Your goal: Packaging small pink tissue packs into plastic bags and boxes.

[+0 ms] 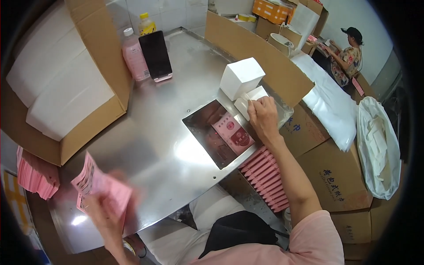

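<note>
L hand (104, 212), near left & motion-blurred, grips a flat pink carton blank (100, 184) over the steel surface (150, 132). R hand (263, 118) reaches far right, fingers closed on a small white packet (250, 98) just beside a white box (241, 77); exact pinch partly hidden by the knuckles. Between the hands is a rectangular recess (207, 128) in the surface w/ a made-up pink box (233, 133) lying in it. Row of finished pink boxes (267, 179) sits near right, below the surface edge. Stack of spare pink blanks (37, 176) at far left edge; big cardboard box w/ white sheets (62, 88) behind it. Phone (155, 55) & pink bottle (134, 55) stand at the far side.

Doing it well, prob.: hold the blank by its edges so it opens square w/o creasing; lift the packet clear of the white box so neighbours don't drag; bring both together over the recess, not in mid-air. Other person (349, 55) works well apart, far right.
</note>
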`<state>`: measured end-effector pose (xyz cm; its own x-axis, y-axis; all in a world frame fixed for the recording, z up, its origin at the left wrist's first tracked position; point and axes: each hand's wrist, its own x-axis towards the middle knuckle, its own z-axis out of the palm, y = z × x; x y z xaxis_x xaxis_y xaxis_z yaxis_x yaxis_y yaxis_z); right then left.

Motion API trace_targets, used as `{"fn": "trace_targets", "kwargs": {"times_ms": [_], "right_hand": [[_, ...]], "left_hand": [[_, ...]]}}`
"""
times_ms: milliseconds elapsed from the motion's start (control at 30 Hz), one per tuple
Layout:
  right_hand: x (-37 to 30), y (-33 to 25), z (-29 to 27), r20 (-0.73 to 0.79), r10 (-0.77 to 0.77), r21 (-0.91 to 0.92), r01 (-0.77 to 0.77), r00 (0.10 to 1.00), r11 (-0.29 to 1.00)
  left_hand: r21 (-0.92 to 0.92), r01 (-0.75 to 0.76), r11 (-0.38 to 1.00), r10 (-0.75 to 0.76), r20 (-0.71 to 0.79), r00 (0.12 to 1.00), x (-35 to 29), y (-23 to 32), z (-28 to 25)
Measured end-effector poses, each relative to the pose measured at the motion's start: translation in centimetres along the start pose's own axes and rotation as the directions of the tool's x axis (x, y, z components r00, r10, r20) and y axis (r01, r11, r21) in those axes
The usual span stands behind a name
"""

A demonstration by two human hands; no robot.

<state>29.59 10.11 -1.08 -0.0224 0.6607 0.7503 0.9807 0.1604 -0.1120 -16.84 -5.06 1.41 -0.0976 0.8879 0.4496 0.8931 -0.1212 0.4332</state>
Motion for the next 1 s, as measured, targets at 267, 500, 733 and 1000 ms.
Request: {"fn": "trace_targets", "kwargs": {"times_ms": [267, 500, 733, 1000], "right_hand": [[-0.1, 1.0, -0.9, 0.079, 0.052, 0.124, -0.061, 0.996, 0.99], [0.6, 0.6, -0.9, 0.009, 0.036, 0.066, -0.036, 0.999, 0.997], [-7.2, -15.1, -6.9, 0.009, -0.712, 0.655, 0.534, 0.702, 0.535], [-3.0, -17.2, -2.7, 0.303, -0.57, 0.503, 0.38, 0.763, 0.776]], "left_hand": [[-0.227, -0.344, 0.911, 0.394, 0.233, 0.889, 1.8, 11.6, 9.8], [-0.307, -0.383, 0.871, 0.461, 0.244, 0.853, 1.8, 13.1, 10.8], [-0.447, -0.195, 0.873, 0.331, 0.25, 0.91, 2.0, 10.8, 9.4], [-0.243, -0.124, 0.962, 0.169, 0.176, 0.97, 2.3, 13.0, 11.1]]}}
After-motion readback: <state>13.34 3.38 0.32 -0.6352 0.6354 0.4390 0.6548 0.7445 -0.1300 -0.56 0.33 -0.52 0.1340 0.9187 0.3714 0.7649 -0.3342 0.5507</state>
